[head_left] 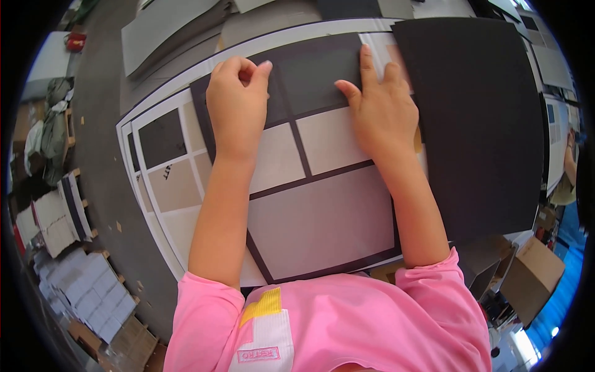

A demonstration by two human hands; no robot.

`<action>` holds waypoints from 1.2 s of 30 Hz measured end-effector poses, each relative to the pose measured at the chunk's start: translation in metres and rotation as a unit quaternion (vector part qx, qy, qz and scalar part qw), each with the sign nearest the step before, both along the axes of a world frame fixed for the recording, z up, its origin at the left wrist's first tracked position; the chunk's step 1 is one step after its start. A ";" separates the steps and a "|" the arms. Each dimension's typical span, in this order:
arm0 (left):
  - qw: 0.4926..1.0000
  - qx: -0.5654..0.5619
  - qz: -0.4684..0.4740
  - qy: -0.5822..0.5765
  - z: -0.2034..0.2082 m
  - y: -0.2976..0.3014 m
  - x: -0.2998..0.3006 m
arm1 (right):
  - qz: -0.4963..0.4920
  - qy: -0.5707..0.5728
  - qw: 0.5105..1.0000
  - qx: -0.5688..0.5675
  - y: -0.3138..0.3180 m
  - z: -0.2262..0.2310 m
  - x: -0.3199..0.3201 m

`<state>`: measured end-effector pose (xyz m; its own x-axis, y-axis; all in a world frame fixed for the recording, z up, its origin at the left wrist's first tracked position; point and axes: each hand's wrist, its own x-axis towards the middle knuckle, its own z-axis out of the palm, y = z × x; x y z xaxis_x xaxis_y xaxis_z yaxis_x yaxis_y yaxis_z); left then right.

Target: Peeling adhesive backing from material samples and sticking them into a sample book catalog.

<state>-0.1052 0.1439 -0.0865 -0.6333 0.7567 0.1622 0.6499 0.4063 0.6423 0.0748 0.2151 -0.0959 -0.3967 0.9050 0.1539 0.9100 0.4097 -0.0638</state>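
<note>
A flat board with dark borders (pixel 302 149) lies in front of me. It carries dark grey panels (pixel 322 74) along the far side, two off-white panels (pixel 331 137) in the middle and a large grey panel (pixel 322 226) nearest me. Over its far left part is my left hand (pixel 238 108), fingers curled in and thumb near the index fingertip. Whether anything sits in that pinch is hidden. My right hand (pixel 385 115) rests palm down, fingers spread, at the board's far right, beside a white strip (pixel 374 59).
Black sheets (pixel 480 124) lie to the right. White-framed boards (pixel 162 146) with grey and beige panels stick out from underneath on the left. Farther off are grey sheets (pixel 173 34), stacked white bundles (pixel 87 291) on the floor, and a cardboard box (pixel 532 276). Part of another person (pixel 567 173) shows at far right.
</note>
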 end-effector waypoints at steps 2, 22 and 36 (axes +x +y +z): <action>0.948 0.107 0.080 -0.290 0.002 -0.003 -0.007 | 0.003 0.011 0.997 0.075 -0.001 -0.011 0.001; 0.924 -0.007 -0.287 0.253 -0.018 0.007 0.069 | 0.021 0.032 0.999 -0.008 -0.062 0.039 0.109; 0.734 -0.053 -0.667 0.121 0.015 -0.140 0.200 | -0.334 0.141 0.905 0.224 -0.081 0.090 0.344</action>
